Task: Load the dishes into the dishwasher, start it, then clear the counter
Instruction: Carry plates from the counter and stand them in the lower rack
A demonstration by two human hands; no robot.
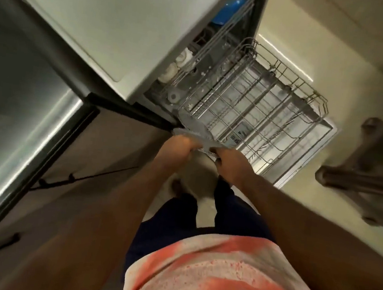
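While a person in a pink-and-white shirt (pixel 215 271) and dark shorts (pixel 168 224) stands over the open dishwasher door (pixel 311 151), both hands meet at the near left corner of the pulled-out lower rack (pixel 260 97). The left hand (pixel 181 145) and the right hand (pixel 228 160) sit side by side, almost touching, fingers curled onto the near edge of a grey item (pixel 197 126). It is too blurred to identify. The item lies across the rack's near left corner, just beside the black edge of the cabinet front. The wire rack rests above the lowered door, with its rows of tines showing bare. Farther back, the upper rack (pixel 230 25) holds a blue item (pixel 229 8), and small white parts (pixel 182 57) show below it inside the tub. A pale countertop (pixel 104 19) runs over the machine, and a stainless-steel appliance (pixel 26 105) fills the left side. Dark furniture legs (pixel 371 162) stand on the cream floor (pixel 319 215) at right.
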